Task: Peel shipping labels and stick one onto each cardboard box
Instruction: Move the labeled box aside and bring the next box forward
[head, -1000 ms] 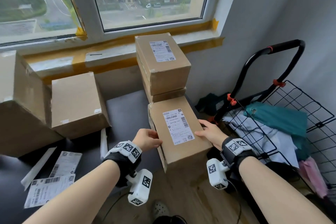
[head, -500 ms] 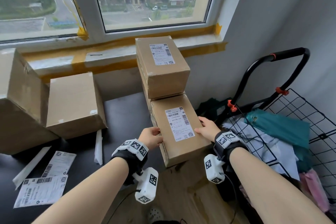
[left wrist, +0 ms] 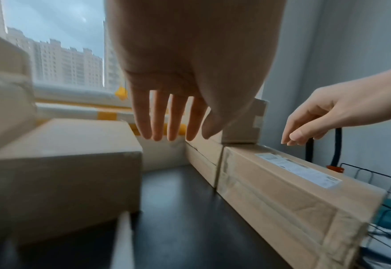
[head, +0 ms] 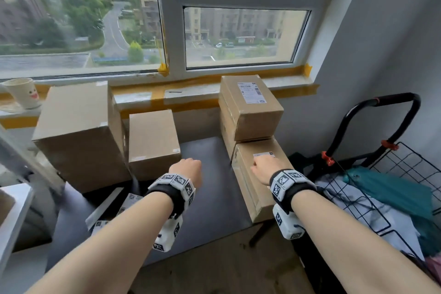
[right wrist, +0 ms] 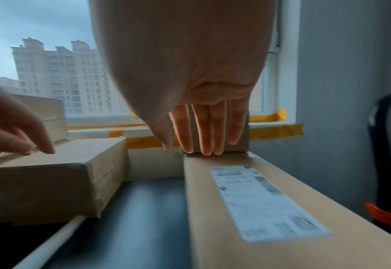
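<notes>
Five brown cardboard boxes are standing on the dark counter (head: 210, 188). Two unlabelled boxes (head: 152, 141) are sitting toward the left edge. Along the right edge, two are stacked, and the top stacked box (head: 250, 112) is bearing one white shipping label (head: 251, 92). The near labelled box (head: 257, 188) is lying in front; its label (right wrist: 266, 202) is partly hidden in the head view. The left hand (left wrist: 178, 91) and right hand (right wrist: 203, 102) are hovering, fingers (right wrist: 210, 131) released, holding nothing. Loose label sheets (head: 128, 200), cut off by the forearm, are lying near the front left corner.

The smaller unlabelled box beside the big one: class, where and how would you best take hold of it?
Take the smaller unlabelled box by its two side faces near the front, coming from the front. The big box crowds its left side, so probably slide it forward first.
</notes>
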### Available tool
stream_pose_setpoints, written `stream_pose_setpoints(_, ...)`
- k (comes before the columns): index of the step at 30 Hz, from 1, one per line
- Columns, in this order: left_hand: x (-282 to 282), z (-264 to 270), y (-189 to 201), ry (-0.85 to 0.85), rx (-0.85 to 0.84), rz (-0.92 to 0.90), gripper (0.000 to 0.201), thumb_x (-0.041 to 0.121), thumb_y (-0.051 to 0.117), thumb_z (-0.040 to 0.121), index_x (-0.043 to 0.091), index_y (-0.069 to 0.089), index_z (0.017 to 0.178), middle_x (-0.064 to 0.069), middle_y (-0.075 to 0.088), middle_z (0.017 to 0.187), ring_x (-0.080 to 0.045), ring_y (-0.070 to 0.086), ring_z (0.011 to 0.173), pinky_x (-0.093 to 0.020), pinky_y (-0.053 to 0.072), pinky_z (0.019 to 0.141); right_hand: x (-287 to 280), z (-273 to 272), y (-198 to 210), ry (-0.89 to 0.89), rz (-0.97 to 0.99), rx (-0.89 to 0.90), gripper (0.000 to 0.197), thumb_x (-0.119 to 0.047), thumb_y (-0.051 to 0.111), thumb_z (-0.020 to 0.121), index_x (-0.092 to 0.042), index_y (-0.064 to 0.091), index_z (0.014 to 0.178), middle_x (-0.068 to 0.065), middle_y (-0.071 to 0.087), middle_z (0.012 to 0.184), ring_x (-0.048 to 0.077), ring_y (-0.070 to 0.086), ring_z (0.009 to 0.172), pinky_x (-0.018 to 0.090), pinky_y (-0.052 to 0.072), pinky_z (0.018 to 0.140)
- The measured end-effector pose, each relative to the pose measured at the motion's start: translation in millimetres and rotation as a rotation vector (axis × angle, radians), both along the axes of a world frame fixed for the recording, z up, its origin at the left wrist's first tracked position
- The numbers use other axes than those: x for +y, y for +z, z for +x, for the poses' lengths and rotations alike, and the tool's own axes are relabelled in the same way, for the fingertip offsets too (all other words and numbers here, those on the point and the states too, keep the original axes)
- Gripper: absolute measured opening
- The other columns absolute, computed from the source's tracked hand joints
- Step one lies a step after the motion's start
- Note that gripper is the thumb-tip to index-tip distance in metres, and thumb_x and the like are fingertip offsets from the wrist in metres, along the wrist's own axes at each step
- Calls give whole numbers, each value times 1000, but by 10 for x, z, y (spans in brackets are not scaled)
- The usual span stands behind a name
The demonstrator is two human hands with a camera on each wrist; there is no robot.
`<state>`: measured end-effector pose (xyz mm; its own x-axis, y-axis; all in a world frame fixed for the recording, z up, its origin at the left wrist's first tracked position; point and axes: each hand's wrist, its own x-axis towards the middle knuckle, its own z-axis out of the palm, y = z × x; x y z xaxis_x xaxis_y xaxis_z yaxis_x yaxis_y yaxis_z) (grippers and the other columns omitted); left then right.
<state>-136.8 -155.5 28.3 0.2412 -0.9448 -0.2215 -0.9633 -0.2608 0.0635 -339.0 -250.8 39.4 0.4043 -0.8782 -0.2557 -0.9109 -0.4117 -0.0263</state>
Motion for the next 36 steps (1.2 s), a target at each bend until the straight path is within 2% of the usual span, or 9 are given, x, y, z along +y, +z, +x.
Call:
stream_pose_setpoints(3, 217, 397, 255, 30, -49, -58, 25, 17, 42, 92, 10, 60, 107, -10, 62, 115, -32, 59, 108, -38, 47, 84, 195, 453, 181, 82, -56, 2, 34, -29, 39, 96, -12, 58, 118, 10, 58, 126, 33, 56, 114, 37, 45, 89)
stream_pose_setpoints(8, 598, 980, 586, 110, -134, -129, 26, 19, 42, 92, 10, 62, 106, -10, 63, 113, -31, 60, 106, -38, 48, 84, 439, 1209, 405, 195, -78, -44, 35, -32, 39, 96, -14, 57, 120, 8, 56, 128, 30, 55, 117, 37, 45, 88)
stream_pose_setpoints(12, 876, 1373, 726, 170, -160, -181, 27, 18, 40, 92, 11, 63, 104, -8, 63, 112, -29, 58, 106, -39, 48, 82, 626, 1734, 558, 272, -110, -71, 33, -29, 42, 94, -15, 60, 118, 7, 60, 123, 29, 58, 111, 38, 47, 86)
stream_pose_setpoints(17, 1161, 1897, 855, 314, -166, -225, 26, 20, 42, 91, 8, 63, 101, -11, 64, 110, -31, 60, 105, -38, 49, 79, 788, 2398, 711, 356, -99, -91, 30, -27, 39, 94, -15, 64, 105, 7, 66, 112, 29, 62, 101, 33, 45, 78)
stream_pose_setpoints(22, 1303, 2402, 888, 491, -124, -262, 28, 21, 41, 93, 7, 55, 114, -12, 57, 115, -31, 57, 107, -42, 48, 84, 789, 2999, 784, 427, -54, -164, 34, -36, 38, 98, -13, 61, 106, 7, 66, 105, 27, 61, 94, 35, 48, 78)
stream_pose_setpoints(27, 1298, 2848, 777, 636, 73, -208, 33, 25, 34, 97, 6, 43, 122, -18, 52, 125, -35, 52, 114, -44, 44, 94, 667, 3480, 688, 399, 92, -297, 46, -42, 38, 98, -8, 46, 127, 12, 57, 126, 28, 57, 111, 39, 45, 92)
stream_pose_setpoints(32, 1192, 3004, 650, 832, 352, -234, 45, 35, 34, 98, 7, 36, 134, -17, 54, 128, -34, 54, 115, -35, 40, 88, 532, 3713, 544, 266, 252, -494, 62, -37, 46, 96, -4, 24, 143, 17, 39, 145, 32, 42, 131, 40, 35, 107)
stream_pose_setpoints(34, 1130, 3048, 602, 858, 478, -275, 47, 34, 37, 98, 5, 37, 136, -16, 52, 131, -33, 52, 118, -32, 38, 86, 462, 3785, 483, 207, 386, -575, 70, -35, 49, 95, -7, 14, 148, 14, 34, 150, 30, 39, 135, 40, 32, 109)
stream_pose_setpoints(36, 1075, 3081, 575, 878, 599, -330, 46, 30, 39, 98, 4, 39, 136, -17, 51, 133, -33, 51, 118, -34, 40, 93, 405, 3848, 420, 138, 520, -689, 74, -30, 54, 92, -11, 12, 150, 11, 37, 149, 28, 43, 132, 41, 36, 109)
